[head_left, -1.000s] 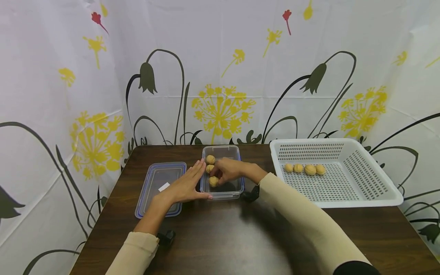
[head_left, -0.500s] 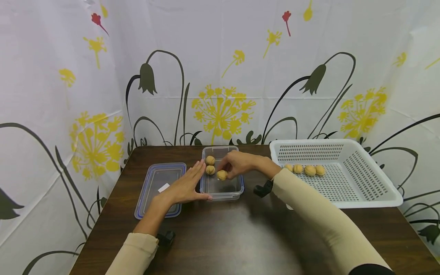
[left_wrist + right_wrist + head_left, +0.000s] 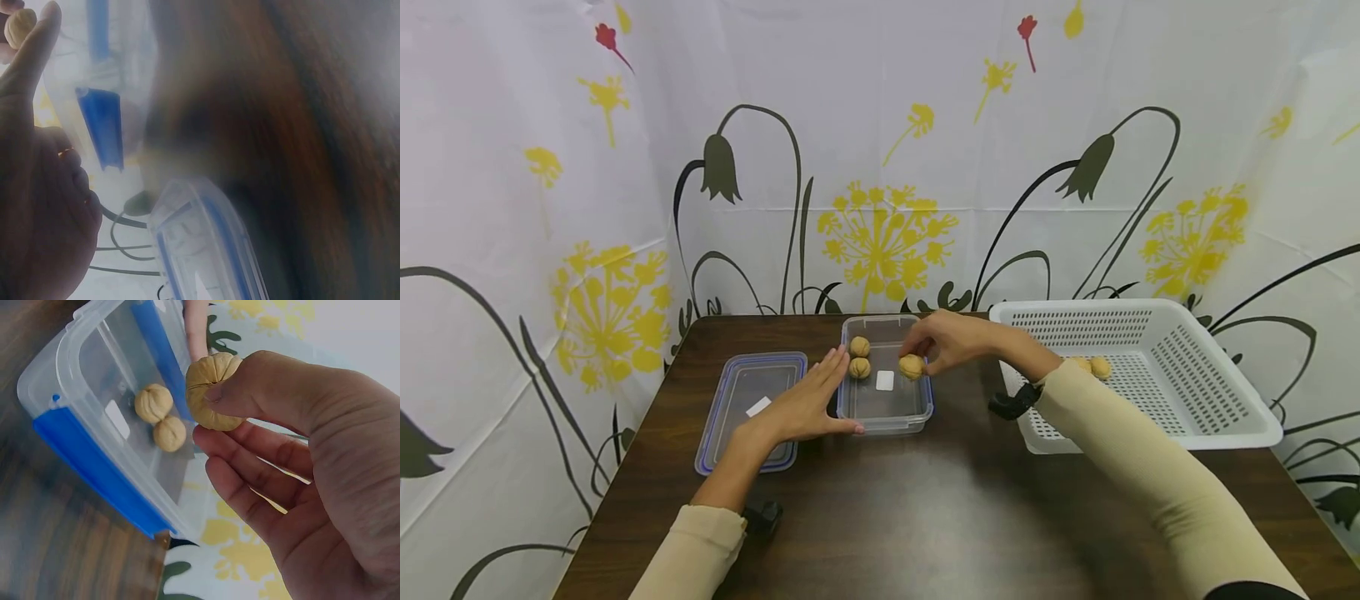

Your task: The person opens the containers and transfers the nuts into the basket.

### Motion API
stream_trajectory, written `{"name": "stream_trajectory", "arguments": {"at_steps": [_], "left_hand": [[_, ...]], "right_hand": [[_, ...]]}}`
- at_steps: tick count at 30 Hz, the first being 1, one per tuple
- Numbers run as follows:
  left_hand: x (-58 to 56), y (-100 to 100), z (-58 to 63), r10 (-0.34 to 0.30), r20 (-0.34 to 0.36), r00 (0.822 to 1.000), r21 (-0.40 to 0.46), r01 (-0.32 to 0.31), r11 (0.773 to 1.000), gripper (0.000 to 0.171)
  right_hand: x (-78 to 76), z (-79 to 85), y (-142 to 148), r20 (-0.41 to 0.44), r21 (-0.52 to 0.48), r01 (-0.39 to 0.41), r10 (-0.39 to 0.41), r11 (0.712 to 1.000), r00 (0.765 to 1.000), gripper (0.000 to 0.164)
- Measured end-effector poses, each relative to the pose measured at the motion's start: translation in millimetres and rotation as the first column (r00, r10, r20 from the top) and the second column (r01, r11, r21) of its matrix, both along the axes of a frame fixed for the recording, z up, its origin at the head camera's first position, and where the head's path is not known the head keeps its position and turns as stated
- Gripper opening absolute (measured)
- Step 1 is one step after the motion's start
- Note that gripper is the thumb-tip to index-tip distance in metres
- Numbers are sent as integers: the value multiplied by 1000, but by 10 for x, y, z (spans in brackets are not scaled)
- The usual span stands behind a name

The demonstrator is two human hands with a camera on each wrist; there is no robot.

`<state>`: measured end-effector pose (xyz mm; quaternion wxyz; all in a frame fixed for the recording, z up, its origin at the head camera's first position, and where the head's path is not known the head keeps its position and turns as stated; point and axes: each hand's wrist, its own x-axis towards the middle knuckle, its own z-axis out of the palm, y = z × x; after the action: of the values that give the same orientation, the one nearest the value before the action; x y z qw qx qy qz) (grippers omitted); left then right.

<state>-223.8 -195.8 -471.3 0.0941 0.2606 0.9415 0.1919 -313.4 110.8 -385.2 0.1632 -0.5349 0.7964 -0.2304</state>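
Note:
Between thumb and fingers, my right hand (image 3: 953,340) pinches a walnut (image 3: 212,390) above the right side of a clear plastic box (image 3: 880,421). Two more walnuts (image 3: 860,367) lie inside that box along its left wall, beside a small white label (image 3: 885,380). My left hand (image 3: 808,402) rests against the box's left side, its fingers straight and thumb at the near corner. In the left wrist view the left hand (image 3: 47,206) shows in part, next to the box's blue clip (image 3: 103,128).
A clear lid with a blue seal (image 3: 745,379) lies on the dark wooden table (image 3: 880,517), left of the box. To the right stands a white perforated basket (image 3: 1225,417); walnuts (image 3: 1100,367) in it are partly hidden by the right arm. A flowered curtain (image 3: 880,125) hangs behind.
My right hand has lifted one walnut from the near end of the row in the box and carried it right, toward the box's right rim. The left hand has stayed put.

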Motion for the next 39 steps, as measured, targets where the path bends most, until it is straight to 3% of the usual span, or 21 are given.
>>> {"name": "stream_trajectory", "arguments": {"at_steps": [5, 19, 26, 32, 39], "left_hand": [[8, 1, 16, -5, -10, 1000, 12, 5, 1000, 124], [6, 3, -6, -12, -15, 1000, 7, 12, 1000, 124], [11, -5, 1, -9, -18, 1000, 9, 9, 1000, 125], [18, -7, -3, -2, -14, 1000, 19, 3, 1000, 125], [14, -5, -11, -4, -18, 1000, 23, 4, 1000, 124]], "right_hand": [[25, 58, 173, 30, 2, 53, -53, 999, 998, 44], [45, 208, 754, -12, 3, 102, -102, 995, 995, 44], [40, 243, 1076, -52, 22, 179, -177, 984, 983, 42], [-38, 200, 1402, -34, 11, 233, -233, 972, 972, 38], [-162, 41, 1711, -24, 27, 320, -319, 947, 947, 38]]}}
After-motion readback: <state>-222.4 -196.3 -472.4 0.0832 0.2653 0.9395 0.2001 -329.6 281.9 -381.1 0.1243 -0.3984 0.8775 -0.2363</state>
